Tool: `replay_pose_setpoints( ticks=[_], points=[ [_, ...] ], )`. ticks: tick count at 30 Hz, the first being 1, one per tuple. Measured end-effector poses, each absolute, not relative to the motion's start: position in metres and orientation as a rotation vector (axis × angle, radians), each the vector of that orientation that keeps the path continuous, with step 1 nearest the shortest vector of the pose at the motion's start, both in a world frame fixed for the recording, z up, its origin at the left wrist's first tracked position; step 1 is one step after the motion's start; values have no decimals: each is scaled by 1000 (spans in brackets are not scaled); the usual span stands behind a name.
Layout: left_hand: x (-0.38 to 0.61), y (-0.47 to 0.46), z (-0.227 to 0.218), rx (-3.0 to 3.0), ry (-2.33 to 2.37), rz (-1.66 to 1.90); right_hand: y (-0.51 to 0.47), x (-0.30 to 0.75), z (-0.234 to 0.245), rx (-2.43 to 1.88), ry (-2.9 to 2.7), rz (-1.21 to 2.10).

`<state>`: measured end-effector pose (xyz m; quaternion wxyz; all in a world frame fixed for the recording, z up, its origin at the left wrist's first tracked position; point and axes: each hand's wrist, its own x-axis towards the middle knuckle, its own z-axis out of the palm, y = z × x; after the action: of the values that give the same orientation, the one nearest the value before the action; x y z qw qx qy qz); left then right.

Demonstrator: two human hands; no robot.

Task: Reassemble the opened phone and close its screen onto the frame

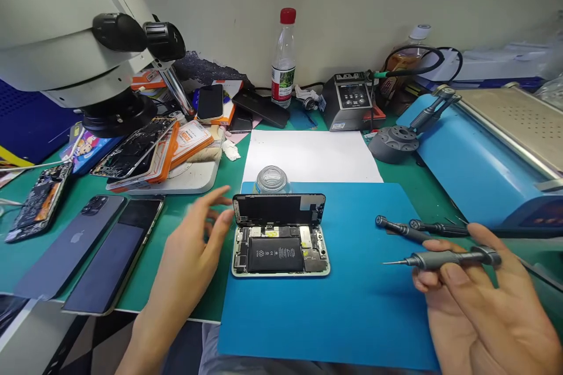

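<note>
An opened phone (275,251) lies on the blue mat (272,322), its black battery and inner boards showing. Its screen (277,210) is raised along the far edge and leans against a small glass jar (271,179). My left hand (193,246) is at the left side of the phone, fingers apart and holding nothing; whether a fingertip touches the screen's edge I cannot tell. In my right hand (479,293) is a grey precision screwdriver (440,259), its thin tip pointing left above the mat. Two more screwdrivers (398,227) lie just beyond that hand.
Left of the mat lie two phones (73,237) and a stripped phone (39,202). A microscope (65,41) overhangs the left side. Behind stand a bottle (284,64), a soldering station (347,102) and a round tool holder (393,143). A blue machine (488,158) fills the right.
</note>
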<state>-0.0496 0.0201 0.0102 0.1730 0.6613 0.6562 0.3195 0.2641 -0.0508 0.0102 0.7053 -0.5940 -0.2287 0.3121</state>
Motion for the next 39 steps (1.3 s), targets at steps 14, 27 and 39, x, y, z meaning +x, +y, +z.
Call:
replay_pose_setpoints(
  ticks=[14,27,39],
  points=[
    [-12,-5,14,1192,852,986,-27,158,16,-1119,-688,998],
    [-13,-8,9,1186,839,1050,-23,157,12,-1144,-683,1009],
    [-15,-9,6,1190,798,1063,-28,153,14,-1196,-693,916]
  ],
)
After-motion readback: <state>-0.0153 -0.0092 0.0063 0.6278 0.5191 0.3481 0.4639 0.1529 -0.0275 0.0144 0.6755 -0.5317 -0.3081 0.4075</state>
